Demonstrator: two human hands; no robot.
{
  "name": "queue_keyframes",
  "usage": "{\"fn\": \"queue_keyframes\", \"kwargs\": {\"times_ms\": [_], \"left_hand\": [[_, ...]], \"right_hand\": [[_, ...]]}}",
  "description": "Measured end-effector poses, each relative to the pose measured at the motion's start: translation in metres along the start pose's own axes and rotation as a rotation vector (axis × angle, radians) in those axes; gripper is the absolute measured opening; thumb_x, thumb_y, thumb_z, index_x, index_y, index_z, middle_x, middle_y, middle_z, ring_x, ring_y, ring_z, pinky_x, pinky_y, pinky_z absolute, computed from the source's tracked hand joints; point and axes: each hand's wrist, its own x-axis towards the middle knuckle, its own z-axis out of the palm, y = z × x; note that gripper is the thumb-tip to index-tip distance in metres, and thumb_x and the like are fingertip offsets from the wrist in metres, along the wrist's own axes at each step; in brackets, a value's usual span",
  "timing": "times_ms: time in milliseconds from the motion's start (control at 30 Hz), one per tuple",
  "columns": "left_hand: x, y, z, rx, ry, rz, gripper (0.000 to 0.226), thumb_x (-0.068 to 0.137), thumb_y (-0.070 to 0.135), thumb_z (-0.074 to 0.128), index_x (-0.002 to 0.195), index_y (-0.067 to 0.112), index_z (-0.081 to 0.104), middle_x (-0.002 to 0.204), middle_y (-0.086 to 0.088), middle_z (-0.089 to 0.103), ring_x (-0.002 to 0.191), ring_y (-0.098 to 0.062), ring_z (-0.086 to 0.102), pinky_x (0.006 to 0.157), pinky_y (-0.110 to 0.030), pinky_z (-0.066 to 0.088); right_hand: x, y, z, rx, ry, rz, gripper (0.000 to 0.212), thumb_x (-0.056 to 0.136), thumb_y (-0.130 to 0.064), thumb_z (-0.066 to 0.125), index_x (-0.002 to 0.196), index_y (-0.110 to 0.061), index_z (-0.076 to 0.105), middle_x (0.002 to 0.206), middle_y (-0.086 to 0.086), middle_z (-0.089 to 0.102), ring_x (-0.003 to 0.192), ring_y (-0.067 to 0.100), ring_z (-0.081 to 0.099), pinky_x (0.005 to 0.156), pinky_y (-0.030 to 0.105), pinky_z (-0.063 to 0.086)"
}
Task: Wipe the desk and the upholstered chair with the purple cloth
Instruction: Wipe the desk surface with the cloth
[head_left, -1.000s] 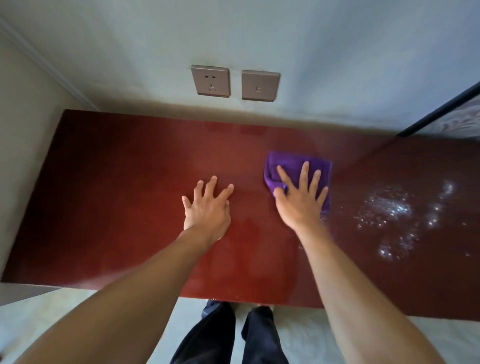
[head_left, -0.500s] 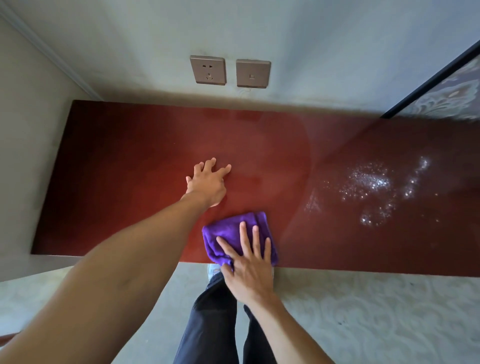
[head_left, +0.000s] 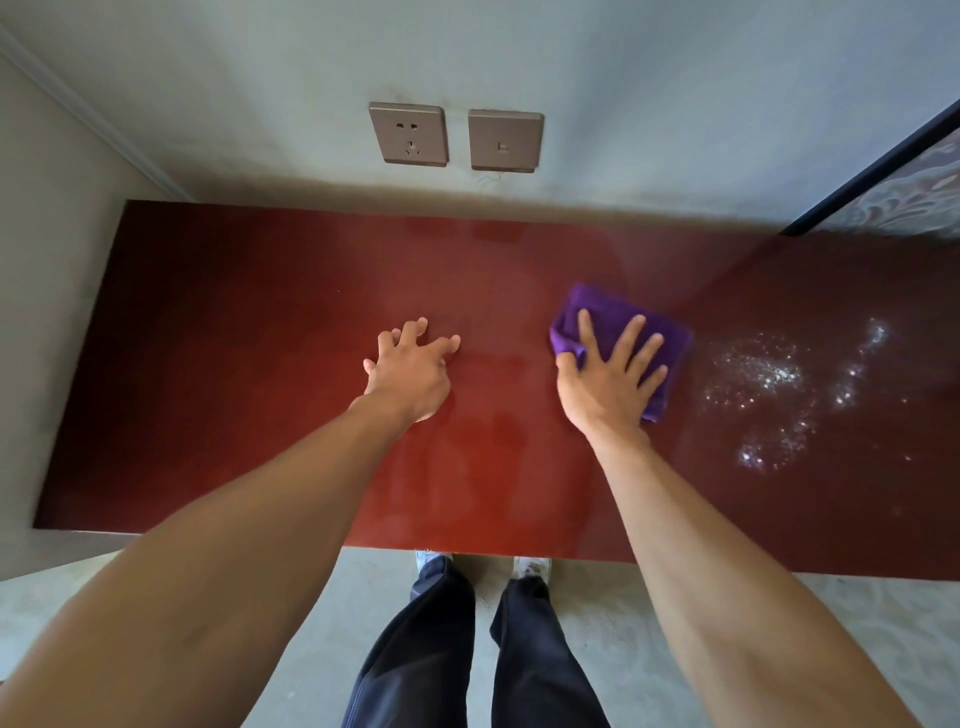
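Observation:
The dark red desk (head_left: 234, 374) runs across the view below a pale wall. A folded purple cloth (head_left: 608, 319) lies on it right of centre, and my right hand (head_left: 610, 382) presses flat on the cloth with fingers spread. My left hand (head_left: 410, 371) rests on the bare desk top to the left of the cloth, fingers apart, holding nothing. A patch of white specks (head_left: 774, 387) glitters on the desk just right of the cloth. No chair is in view.
Two wall plates, a socket (head_left: 408, 134) and a switch (head_left: 505, 140), sit above the desk. A dark-framed panel (head_left: 878, 176) leans in at the upper right. My legs and shoes (head_left: 470, 639) stand on the pale floor at the desk's front edge.
My right hand has pushed the cloth from the desk's front edge away from me to the middle right. The left hand stays planted on the desk.

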Motion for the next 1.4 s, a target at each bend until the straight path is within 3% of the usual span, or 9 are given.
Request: {"fn": "queue_keyframes", "kwargs": {"times_ms": [167, 433, 567, 733, 833, 967, 1200, 1333, 1400], "left_hand": [[0.001, -0.002, 0.007, -0.005, 0.042, -0.019, 0.044, 0.101, 0.031, 0.038, 0.14, 0.048, 0.045, 0.16, -0.002, 0.024, 0.139, -0.038, 0.024, 0.104, -0.073, 0.034], [-0.009, 0.003, 0.004, 0.019, -0.004, -0.048, 0.049, 0.099, 0.035, 0.039, 0.147, 0.044, 0.038, 0.165, -0.005, 0.016, 0.148, -0.038, 0.015, 0.11, -0.071, 0.029], [-0.028, 0.04, 0.017, 0.068, 0.062, -0.007, 0.052, 0.099, 0.035, 0.039, 0.151, 0.038, 0.035, 0.166, -0.006, 0.016, 0.153, -0.034, 0.008, 0.115, -0.07, 0.02], [-0.036, 0.122, 0.048, 0.151, 0.051, 0.25, 0.056, 0.101, 0.035, 0.037, 0.154, 0.045, 0.023, 0.168, 0.003, 0.004, 0.155, -0.03, 0.002, 0.115, -0.068, 0.023], [-0.031, 0.143, 0.066, 0.157, -0.044, 0.213, 0.051, 0.104, 0.035, 0.03, 0.153, 0.043, 0.024, 0.169, 0.003, 0.0, 0.154, -0.032, 0.0, 0.113, -0.07, 0.026], [-0.021, 0.136, 0.068, 0.187, -0.025, 0.235, 0.055, 0.101, 0.028, 0.039, 0.151, 0.046, 0.026, 0.167, 0.004, 0.008, 0.152, -0.03, 0.008, 0.109, -0.066, 0.033], [-0.017, 0.143, 0.065, 0.173, -0.03, 0.213, 0.049, 0.101, 0.027, 0.039, 0.147, 0.044, 0.037, 0.164, 0.002, 0.019, 0.146, -0.03, 0.018, 0.103, -0.068, 0.04], [-0.015, 0.138, 0.06, 0.175, -0.013, 0.223, 0.05, 0.099, 0.022, 0.039, 0.146, 0.041, 0.041, 0.163, 0.001, 0.024, 0.143, -0.031, 0.025, 0.102, -0.065, 0.044], [-0.017, 0.139, 0.059, 0.187, -0.022, 0.223, 0.052, 0.098, 0.018, 0.039, 0.146, 0.037, 0.04, 0.164, 0.0, 0.023, 0.144, -0.032, 0.025, 0.105, -0.062, 0.043]], "right_hand": [[-0.084, -0.015, 0.034, -0.079, 0.016, -0.314, 0.071, 0.088, -0.056, 0.037, 0.157, -0.051, 0.024, 0.172, 0.014, 0.003, 0.157, 0.044, -0.001, 0.123, 0.066, 0.007], [-0.194, 0.072, 0.063, -0.093, -0.065, -0.444, 0.076, 0.085, -0.059, 0.048, 0.156, -0.056, 0.023, 0.173, 0.01, 0.007, 0.157, 0.043, 0.011, 0.122, 0.063, 0.021], [-0.185, 0.127, 0.042, -0.06, -0.025, -0.243, 0.075, 0.082, -0.053, 0.053, 0.153, -0.058, 0.029, 0.172, 0.008, 0.015, 0.156, 0.04, 0.017, 0.121, 0.061, 0.025], [-0.118, 0.177, 0.005, -0.026, -0.029, 0.083, 0.065, 0.094, -0.059, 0.023, 0.154, -0.061, -0.003, 0.172, 0.008, -0.015, 0.159, 0.037, -0.007, 0.127, 0.057, 0.006], [-0.063, 0.196, -0.019, 0.121, 0.021, 0.353, 0.062, 0.1, -0.056, 0.025, 0.159, -0.054, 0.005, 0.171, 0.012, -0.015, 0.157, 0.038, -0.012, 0.126, 0.059, 0.002], [0.0, 0.183, -0.038, 0.143, 0.04, 0.396, 0.062, 0.101, -0.061, 0.024, 0.159, -0.053, 0.003, 0.17, 0.013, -0.021, 0.155, 0.041, -0.02, 0.124, 0.062, -0.006], [0.068, 0.089, -0.044, 0.083, 0.096, 0.136, 0.065, 0.095, -0.059, 0.031, 0.158, -0.053, 0.016, 0.172, 0.015, -0.007, 0.156, 0.043, -0.01, 0.123, 0.065, -0.001], [0.032, 0.053, -0.019, -0.004, 0.082, -0.185, 0.068, 0.09, -0.06, 0.027, 0.157, -0.054, 0.019, 0.173, 0.013, -0.002, 0.157, 0.042, -0.005, 0.125, 0.063, 0.004], [0.001, 0.068, -0.008, -0.017, 0.088, -0.231, 0.068, 0.09, -0.061, 0.027, 0.157, -0.055, 0.017, 0.173, 0.01, 0.0, 0.158, 0.04, -0.002, 0.126, 0.06, 0.008]]}}
